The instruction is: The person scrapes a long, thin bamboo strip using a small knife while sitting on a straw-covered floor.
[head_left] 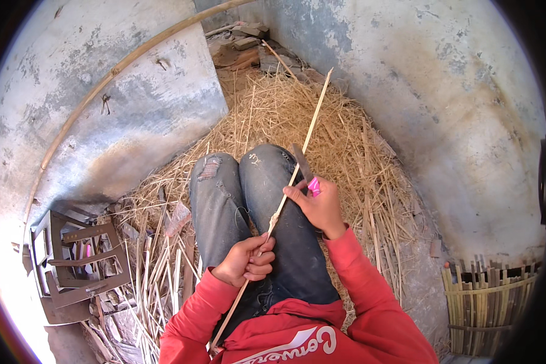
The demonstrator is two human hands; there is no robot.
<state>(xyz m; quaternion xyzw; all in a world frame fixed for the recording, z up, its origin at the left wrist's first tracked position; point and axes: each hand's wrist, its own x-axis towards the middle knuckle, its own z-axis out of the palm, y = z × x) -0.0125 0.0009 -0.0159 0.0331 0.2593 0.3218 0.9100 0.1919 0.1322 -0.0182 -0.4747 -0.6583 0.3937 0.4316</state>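
Note:
A long pale bamboo strip (315,124) runs slantwise across my lap, from near my waist up past my knees. It has a knobbly node just above my left hand (246,259), whose fingers are wrapped round the strip. Farther up, my right hand (319,206) grips a knife (301,162) by its bright pink handle. The dark blade points up and away, lying against or very close to the strip. My right thumb rests at the strip's edge. Small pale shavings lie on my dark jeans (221,200).
A heap of straw-like shavings (321,121) spreads beyond and around my legs. Split strips (158,279) lie at the left beside a dark wooden frame (88,261). A curved pole (112,73) leans along the left wall. At the right stands a slatted bamboo basket (485,303). Bricks (249,36) are piled in the far corner.

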